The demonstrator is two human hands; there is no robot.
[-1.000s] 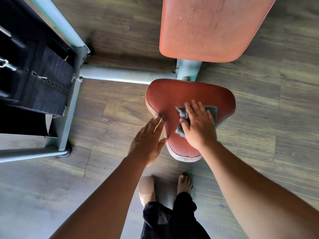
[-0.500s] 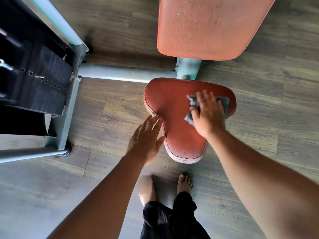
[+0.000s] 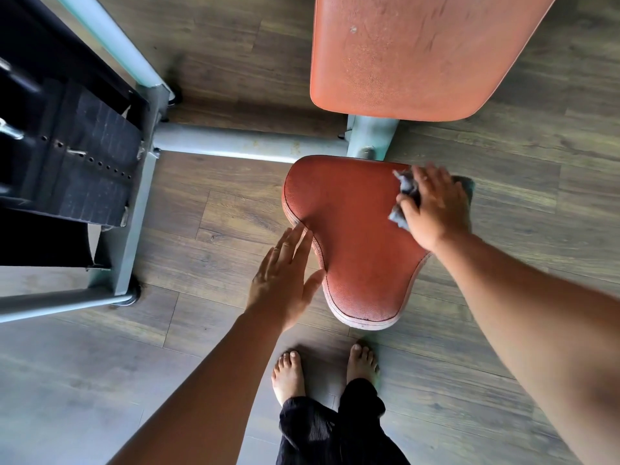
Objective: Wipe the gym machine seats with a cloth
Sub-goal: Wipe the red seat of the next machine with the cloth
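Note:
A worn red heart-shaped seat (image 3: pixel 352 236) sits low in the middle of the view. My right hand (image 3: pixel 434 206) presses a crumpled grey cloth (image 3: pixel 404 191) onto the seat's far right corner. The cloth pokes out on both sides of the hand. My left hand (image 3: pixel 283 280) lies flat, fingers together, against the seat's left edge, thumb touching the rim. The orange-red backrest pad (image 3: pixel 412 55) hangs above the seat, untouched.
A grey steel frame tube (image 3: pixel 241 147) runs left from the seat post (image 3: pixel 370 137) to an upright beside a black weight stack (image 3: pixel 73 152). Wooden plank floor lies all around. My bare feet (image 3: pixel 322 370) stand just in front of the seat's narrow tip.
My right hand has slid the cloth from the seat's middle to its far right corner. My left hand stays at the left edge.

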